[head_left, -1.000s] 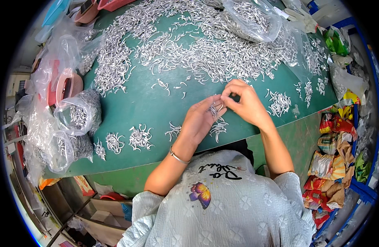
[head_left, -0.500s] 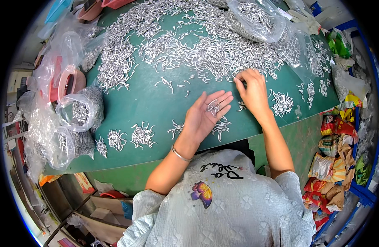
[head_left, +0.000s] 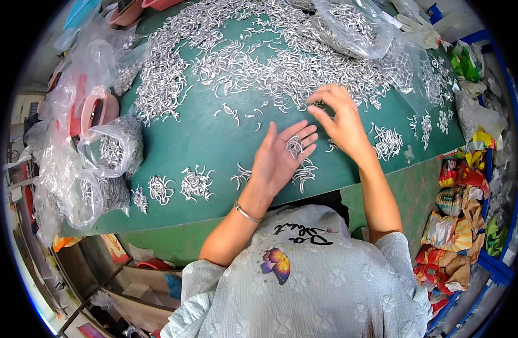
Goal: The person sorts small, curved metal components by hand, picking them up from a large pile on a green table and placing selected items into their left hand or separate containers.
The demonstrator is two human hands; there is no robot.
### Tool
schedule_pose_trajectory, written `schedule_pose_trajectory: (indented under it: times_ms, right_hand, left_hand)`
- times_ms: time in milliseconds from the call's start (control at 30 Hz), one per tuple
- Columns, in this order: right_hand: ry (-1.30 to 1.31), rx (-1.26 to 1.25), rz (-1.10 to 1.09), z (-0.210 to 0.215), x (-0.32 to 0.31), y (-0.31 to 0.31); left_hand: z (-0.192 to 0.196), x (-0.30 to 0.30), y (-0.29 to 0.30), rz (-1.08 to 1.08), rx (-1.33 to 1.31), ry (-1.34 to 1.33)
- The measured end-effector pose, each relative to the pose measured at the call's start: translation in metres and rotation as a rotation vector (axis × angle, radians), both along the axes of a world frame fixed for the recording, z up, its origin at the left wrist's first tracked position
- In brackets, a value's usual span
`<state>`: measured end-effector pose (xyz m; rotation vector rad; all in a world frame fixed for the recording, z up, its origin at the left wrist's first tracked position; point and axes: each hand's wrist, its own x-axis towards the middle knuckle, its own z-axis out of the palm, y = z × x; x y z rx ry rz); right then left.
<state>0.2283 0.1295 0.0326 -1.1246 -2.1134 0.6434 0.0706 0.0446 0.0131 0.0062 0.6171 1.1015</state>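
Observation:
My left hand (head_left: 278, 158) is palm up with its fingers stretched out, cradling several small curved silver metal pieces (head_left: 294, 146) at the base of the fingers. My right hand (head_left: 340, 121) hovers at the near edge of a wide heap of the same pieces (head_left: 259, 67), its fingers bent and a gap showing between thumb and forefinger. Nothing can be made out in that gap. Beside my left wrist, small clusters of pieces (head_left: 304, 174) lie partly hidden by the hand. A larger cluster (head_left: 387, 142) sits right of my right forearm.
More small piles (head_left: 197, 183) line the near left part of the green table (head_left: 186, 135). Clear plastic bags of pieces (head_left: 114, 149) stand at the left edge, near a pink basket (head_left: 101, 112). Another open bag (head_left: 354, 28) rests on the heap. Colourful sacks (head_left: 447, 231) fill a blue rack at right.
My right hand has shifted slightly left along the heap's edge, and its thumb and forefinger have spread apart. The left hand stays nearly still with the pieces on it.

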Motion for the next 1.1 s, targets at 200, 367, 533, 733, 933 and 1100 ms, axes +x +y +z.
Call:
schedule_pose_trajectory:
  times_ms: [200,367,533,733,933,1100]
  right_hand:
    - [-0.008,-0.06,-0.02,-0.012,0.003,-0.007]
    - [-0.206,0.194,-0.07,-0.028,-0.008,0.001]
    - [-0.04,0.185,0.023,-0.047,-0.003,0.006]
    - [0.088,-0.223,-0.294,-0.023,0.022,0.025]
    - [-0.182,0.219,-0.14,-0.025,0.002,0.014]
    - [-0.308,0.201,-0.116,-0.034,-0.008,0.007]
  left_hand:
    - [-0.003,-0.004,-0.002,0.035,0.072,-0.026]
    - [-0.007,-0.007,-0.004,0.05,0.094,-0.07]
    - [-0.023,-0.012,-0.007,0.065,0.096,-0.286]
    - [-0.014,-0.014,-0.013,0.004,-0.023,-0.139]
    - [-0.013,-0.012,-0.012,0.0,-0.067,-0.102]
    - [-0.011,-0.011,-0.013,0.0,-0.086,-0.073]
